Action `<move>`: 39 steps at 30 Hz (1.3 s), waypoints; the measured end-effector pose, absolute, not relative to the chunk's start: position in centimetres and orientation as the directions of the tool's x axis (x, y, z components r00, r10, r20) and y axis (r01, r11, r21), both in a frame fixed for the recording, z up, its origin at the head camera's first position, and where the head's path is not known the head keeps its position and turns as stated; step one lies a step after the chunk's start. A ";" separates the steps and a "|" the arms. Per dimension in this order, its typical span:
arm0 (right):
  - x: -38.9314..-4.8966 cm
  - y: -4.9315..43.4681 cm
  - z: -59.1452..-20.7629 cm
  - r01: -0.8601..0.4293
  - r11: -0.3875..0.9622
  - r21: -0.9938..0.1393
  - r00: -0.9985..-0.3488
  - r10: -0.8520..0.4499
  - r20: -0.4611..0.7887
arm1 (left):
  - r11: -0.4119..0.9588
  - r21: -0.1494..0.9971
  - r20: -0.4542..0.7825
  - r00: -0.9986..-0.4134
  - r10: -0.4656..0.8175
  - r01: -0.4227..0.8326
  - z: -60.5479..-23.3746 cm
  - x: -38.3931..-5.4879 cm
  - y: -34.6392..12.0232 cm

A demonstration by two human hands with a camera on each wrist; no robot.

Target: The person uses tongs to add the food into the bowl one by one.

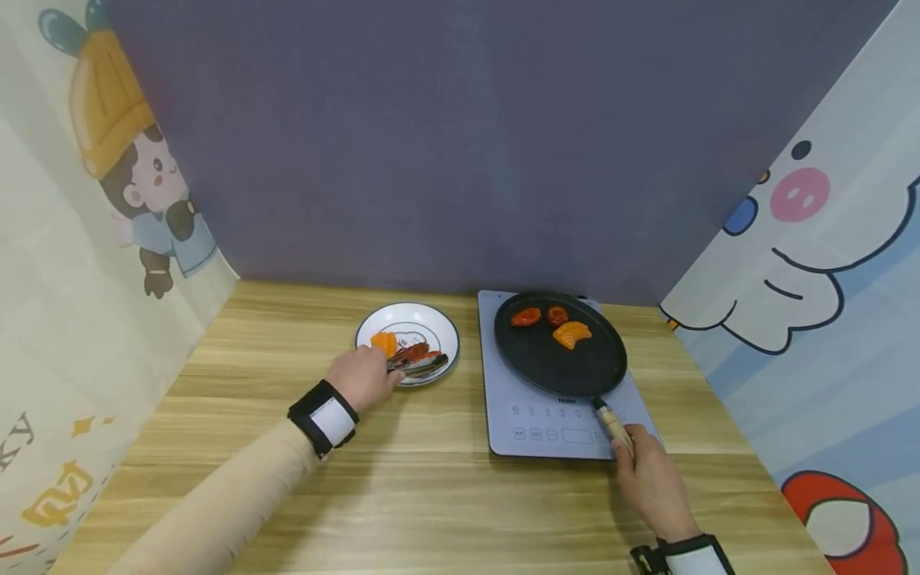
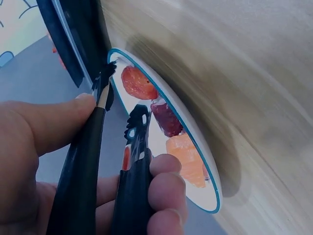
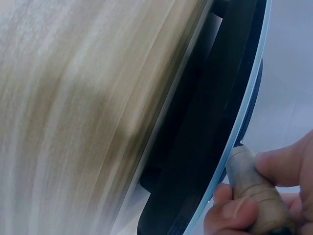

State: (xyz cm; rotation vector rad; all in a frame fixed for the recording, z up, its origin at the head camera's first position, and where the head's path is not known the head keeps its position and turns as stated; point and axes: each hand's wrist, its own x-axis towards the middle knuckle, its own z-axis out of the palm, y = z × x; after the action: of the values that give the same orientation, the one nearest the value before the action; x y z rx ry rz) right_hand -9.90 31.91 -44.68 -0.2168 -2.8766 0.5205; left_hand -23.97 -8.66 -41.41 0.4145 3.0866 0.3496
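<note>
Over a round white plate [image 1: 370, 323], the left hand [image 1: 362, 379] grips black tongs [image 2: 80, 176]; the right hand [image 1: 652, 475], the wooden handle [image 1: 613, 425] of a round black pan [image 1: 549, 363]. Work looks partway — 3 red-orange food pieces [image 1: 571, 335] in the pan, others [image 1: 384, 343] on the plate.

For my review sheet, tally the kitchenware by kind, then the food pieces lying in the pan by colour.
Pan: 1
Plate: 1
Tongs: 1
Cooktop: 1
Red food pieces in the pan: 2
Orange food piece in the pan: 1
Total: 7
</note>
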 end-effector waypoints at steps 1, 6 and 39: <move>-9.9 31.9 -44.7 0.110 0.926 -0.361 -0.967 0.183 0.175 | 0.940 0.225 0.016 -0.966 0.259 0.256 -41.4 -24.1 -8.6; -9.9 31.8 -44.4 0.132 0.921 -0.366 -0.968 0.199 0.151 | 0.940 0.239 -0.002 -0.968 0.250 0.242 -41.3 -24.3 -8.5; -10.0 31.9 -44.8 0.118 0.925 -0.362 -0.964 0.194 0.181 | 0.945 0.145 0.191 -0.946 0.263 0.292 -43.2 -25.0 -8.0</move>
State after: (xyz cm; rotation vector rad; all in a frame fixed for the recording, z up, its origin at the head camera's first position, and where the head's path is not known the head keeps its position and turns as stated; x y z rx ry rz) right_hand -10.02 31.85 -44.82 -0.2358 -2.8705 0.5199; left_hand -24.97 -8.01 -43.20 0.4694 3.2657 0.2857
